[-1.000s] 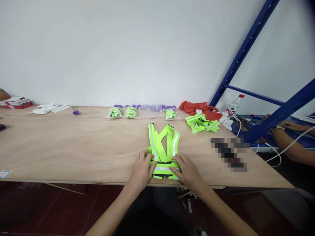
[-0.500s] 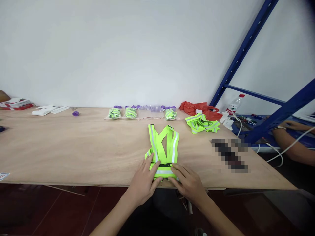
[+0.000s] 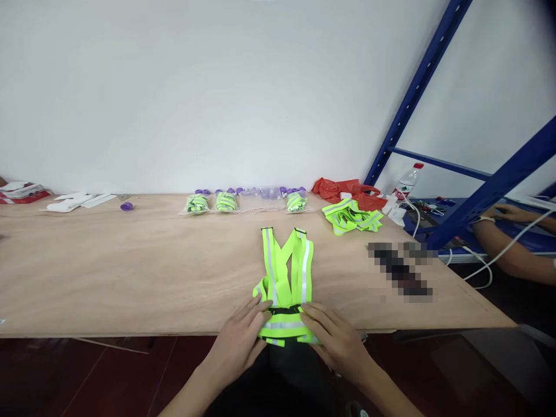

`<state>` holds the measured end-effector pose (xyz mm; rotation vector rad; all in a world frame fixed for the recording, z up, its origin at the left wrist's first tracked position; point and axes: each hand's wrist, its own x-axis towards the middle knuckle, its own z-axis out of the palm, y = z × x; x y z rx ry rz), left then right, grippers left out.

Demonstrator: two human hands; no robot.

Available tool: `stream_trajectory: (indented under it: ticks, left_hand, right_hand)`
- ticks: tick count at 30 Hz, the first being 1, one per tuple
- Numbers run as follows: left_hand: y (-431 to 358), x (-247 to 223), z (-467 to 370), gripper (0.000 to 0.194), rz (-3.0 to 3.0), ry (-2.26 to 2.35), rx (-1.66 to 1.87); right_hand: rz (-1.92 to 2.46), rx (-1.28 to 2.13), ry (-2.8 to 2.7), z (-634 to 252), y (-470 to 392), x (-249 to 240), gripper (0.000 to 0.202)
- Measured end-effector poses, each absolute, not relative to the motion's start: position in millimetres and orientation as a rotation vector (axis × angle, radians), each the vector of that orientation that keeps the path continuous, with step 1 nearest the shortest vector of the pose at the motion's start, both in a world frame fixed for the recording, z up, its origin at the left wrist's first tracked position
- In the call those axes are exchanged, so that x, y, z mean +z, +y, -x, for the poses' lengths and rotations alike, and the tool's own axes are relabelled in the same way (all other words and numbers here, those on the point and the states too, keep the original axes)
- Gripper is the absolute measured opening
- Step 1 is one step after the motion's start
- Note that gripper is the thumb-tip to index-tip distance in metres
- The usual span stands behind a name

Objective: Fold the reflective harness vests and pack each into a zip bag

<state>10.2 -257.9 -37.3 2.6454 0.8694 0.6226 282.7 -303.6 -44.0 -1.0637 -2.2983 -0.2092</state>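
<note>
A yellow-green reflective vest [image 3: 284, 278] with silver stripes lies in front of me. Its crossed shoulder straps point towards the wall, and its lower band comes over the table's front edge. My left hand [image 3: 238, 339] grips the left end of that band, fingers on top and thumb below. On the other end, my right hand [image 3: 336, 341] holds the band the same way. Between my hands runs a black strip across the vest. The undersides of both grips are hidden.
Clear bags with folded vests [image 3: 226, 202] line the wall. A loose vest [image 3: 351, 217] lies right, by a red plastic bag [image 3: 343, 191]. A purple roll [image 3: 126, 206] sits left. A blue rack [image 3: 417, 87], a bottle [image 3: 408, 182] and another person's arm [image 3: 508, 243] are right.
Both hands have drawn the vest towards me, so its lower band now passes the table edge. The head view has shifted slightly.
</note>
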Motion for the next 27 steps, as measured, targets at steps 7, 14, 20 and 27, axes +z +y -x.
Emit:
stream_trajectory:
  ticks: [7, 14, 20, 27]
  left_hand:
    - [-244, -9, -15, 0.022, -2.372, 0.939, 0.717]
    - [-213, -3, -33, 0.026, -2.277, 1.151, 0.686]
    - [-202, -18, -45, 0.025, -2.346, 1.222, 0.765]
    - [-190, -12, -45, 0.024, -2.374, 1.142, 0.74]
  right_hand:
    - [1.196, 0.183, -2.155, -285, -285, -25, 0.019]
    - [1.403, 0.459, -2.028, -283, -252, -13, 0.019]
    - [1.443, 0.424, -2.054, -284, -240, -12, 0.019]
    - [1.495, 0.289, -2.068, -282, -234, -17, 0.021]
